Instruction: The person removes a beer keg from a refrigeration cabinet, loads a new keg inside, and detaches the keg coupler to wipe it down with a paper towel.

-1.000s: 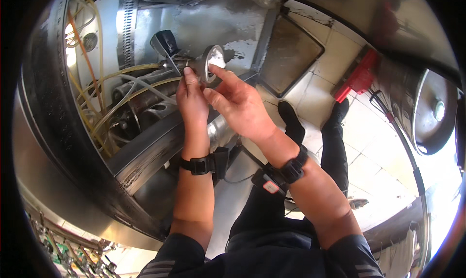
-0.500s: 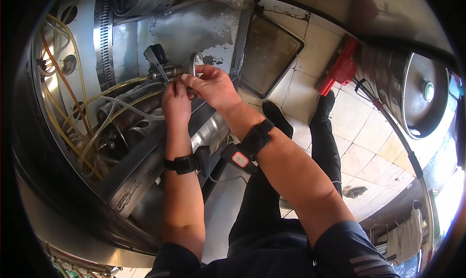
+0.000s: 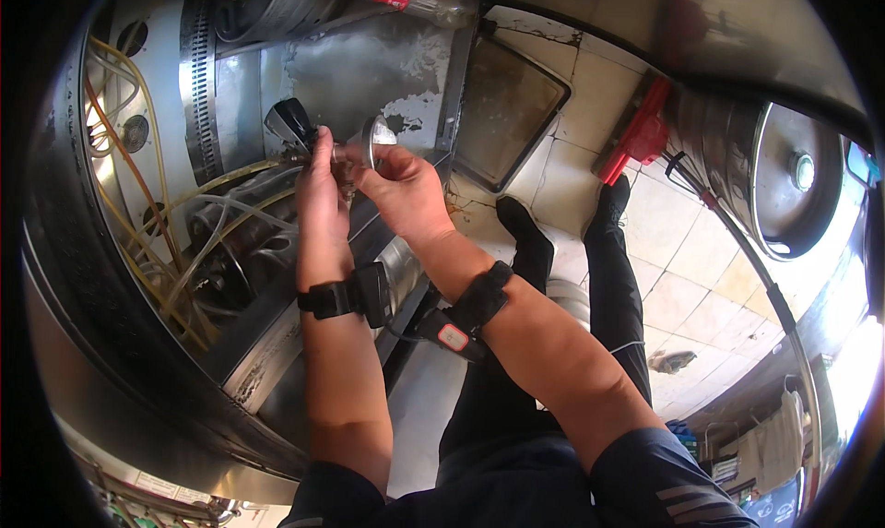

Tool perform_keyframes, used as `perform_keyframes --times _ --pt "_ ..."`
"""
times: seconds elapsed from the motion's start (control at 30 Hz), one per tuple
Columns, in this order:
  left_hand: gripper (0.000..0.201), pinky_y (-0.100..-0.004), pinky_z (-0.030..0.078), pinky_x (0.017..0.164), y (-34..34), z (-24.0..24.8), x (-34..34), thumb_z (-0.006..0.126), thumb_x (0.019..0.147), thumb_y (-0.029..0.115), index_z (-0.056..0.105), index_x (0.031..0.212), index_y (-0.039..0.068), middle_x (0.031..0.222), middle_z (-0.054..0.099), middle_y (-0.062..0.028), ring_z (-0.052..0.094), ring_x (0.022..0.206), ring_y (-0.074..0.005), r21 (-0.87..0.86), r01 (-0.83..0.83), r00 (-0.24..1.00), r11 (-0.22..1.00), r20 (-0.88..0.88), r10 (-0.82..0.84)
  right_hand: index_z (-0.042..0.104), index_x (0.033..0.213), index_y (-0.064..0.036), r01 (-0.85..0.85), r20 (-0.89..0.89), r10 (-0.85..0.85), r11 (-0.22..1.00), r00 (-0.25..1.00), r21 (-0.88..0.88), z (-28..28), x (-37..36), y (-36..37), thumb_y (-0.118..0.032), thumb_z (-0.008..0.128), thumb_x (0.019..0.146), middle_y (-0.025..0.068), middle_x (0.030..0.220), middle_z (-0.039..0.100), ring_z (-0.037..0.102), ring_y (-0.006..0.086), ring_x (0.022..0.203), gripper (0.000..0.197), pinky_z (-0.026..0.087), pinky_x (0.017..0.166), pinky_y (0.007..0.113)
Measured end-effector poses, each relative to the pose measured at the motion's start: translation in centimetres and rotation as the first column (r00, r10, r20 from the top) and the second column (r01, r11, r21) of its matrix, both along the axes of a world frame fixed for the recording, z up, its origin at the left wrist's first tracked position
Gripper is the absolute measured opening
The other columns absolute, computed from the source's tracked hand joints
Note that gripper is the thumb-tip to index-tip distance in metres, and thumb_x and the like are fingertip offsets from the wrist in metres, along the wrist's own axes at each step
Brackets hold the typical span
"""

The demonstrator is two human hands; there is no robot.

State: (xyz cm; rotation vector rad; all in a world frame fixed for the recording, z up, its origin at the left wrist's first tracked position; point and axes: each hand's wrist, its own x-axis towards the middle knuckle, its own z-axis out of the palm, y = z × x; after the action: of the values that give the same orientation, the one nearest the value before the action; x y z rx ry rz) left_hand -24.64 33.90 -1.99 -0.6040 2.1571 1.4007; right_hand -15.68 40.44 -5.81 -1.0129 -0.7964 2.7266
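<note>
A metal keg coupler (image 3: pixel 348 179) with a black lever handle (image 3: pixel 291 120) is held up at the edge of the open cabinet. My left hand (image 3: pixel 323 201) is closed round its body beside the handle, thumb pointing up; its other fingers are partly hidden. Pinched by the fingers of my right hand (image 3: pixel 406 196) is the coupler's right end, just below a round, shiny metal disc (image 3: pixel 379 139). Whether that disc is fixed to the coupler I cannot tell. A clear yellowish hose (image 3: pixel 217 176) runs left from the coupler into the cabinet.
Several hoses (image 3: pixel 147 76) hang inside the cabinet at left, beside a slotted metal panel (image 3: pixel 197 85). A plastic bottle (image 3: pixel 433 0) lies at the top. On the tiled floor are a dark-edged tray (image 3: pixel 512 113), a red squeegee head (image 3: pixel 636 136) and a steel keg (image 3: pixel 793 182).
My left hand has turned and now shows its thumb raised against the coupler. The coupler's handle has tilted left, and the disc has turned to show more of its face.
</note>
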Motion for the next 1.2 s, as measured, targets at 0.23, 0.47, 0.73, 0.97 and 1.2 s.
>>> perform_keyframes --times 0.23,0.47,0.73,0.97,1.2 --pt "0.032 -0.0228 0.034 0.058 -0.1 0.6 -0.3 0.059 0.091 0.040 0.065 0.080 0.011 0.074 0.063 0.0031 0.052 0.066 -0.0071 0.161 0.077 0.989 0.984 0.111 -0.096 0.062 0.111 0.0008 -0.032 0.005 0.032 0.996 0.999 -0.079 1.7 0.7 1.2 -0.014 0.068 0.081 -0.0013 0.067 0.059 0.050 0.0046 0.060 0.034 0.042 0.058 0.021" --pt "0.032 -0.0228 0.034 0.060 -0.7 0.5 -0.7 0.058 0.091 0.041 0.065 0.082 0.011 0.077 0.065 0.0022 0.054 0.068 -0.0070 0.146 0.119 0.978 0.982 0.151 -0.141 0.063 0.108 0.0023 -0.016 -0.024 0.013 0.993 1.000 -0.115 2.2 0.8 1.8 -0.010 0.066 0.082 0.0025 0.075 0.065 0.056 0.0055 0.066 0.028 0.045 0.062 0.022" --pt "0.030 -0.0226 0.036 0.061 0.3 0.9 0.0 0.060 0.090 0.041 0.064 0.082 0.012 0.076 0.064 0.0029 0.055 0.067 -0.0075 0.155 0.107 0.983 0.982 0.135 -0.128 0.064 0.110 -0.0051 -0.055 -0.044 0.051 0.994 0.998 -0.096 2.1 0.8 2.2 -0.014 0.065 0.086 -0.0025 0.084 0.065 0.049 0.0018 0.062 0.026 0.038 0.054 0.017" --pt "0.030 -0.0237 0.039 0.062 -0.5 -0.3 -0.4 0.060 0.089 0.041 0.064 0.082 0.012 0.075 0.064 0.0024 0.056 0.068 -0.0082 0.178 0.087 0.986 0.980 0.125 -0.110 0.063 0.103 0.0003 0.007 -0.012 -0.009 0.992 1.000 -0.123 2.0 0.7 1.6 -0.006 0.062 0.086 0.0027 0.084 0.067 0.059 0.0069 0.073 0.018 0.048 0.067 0.022" --pt "0.033 -0.0264 0.045 0.067 0.1 -1.9 -0.1 0.062 0.088 0.042 0.066 0.086 0.009 0.079 0.065 0.0001 0.059 0.074 -0.0109 0.043 0.063 0.998 0.997 -0.016 -0.062 0.066 0.099 -0.0050 -0.018 -0.019 0.015 0.980 1.000 -0.199 -1.7 -0.6 0.7 -0.017 0.067 0.086 -0.0004 0.075 0.062 0.051 0.0063 0.060 0.018 0.042 0.054 0.021"
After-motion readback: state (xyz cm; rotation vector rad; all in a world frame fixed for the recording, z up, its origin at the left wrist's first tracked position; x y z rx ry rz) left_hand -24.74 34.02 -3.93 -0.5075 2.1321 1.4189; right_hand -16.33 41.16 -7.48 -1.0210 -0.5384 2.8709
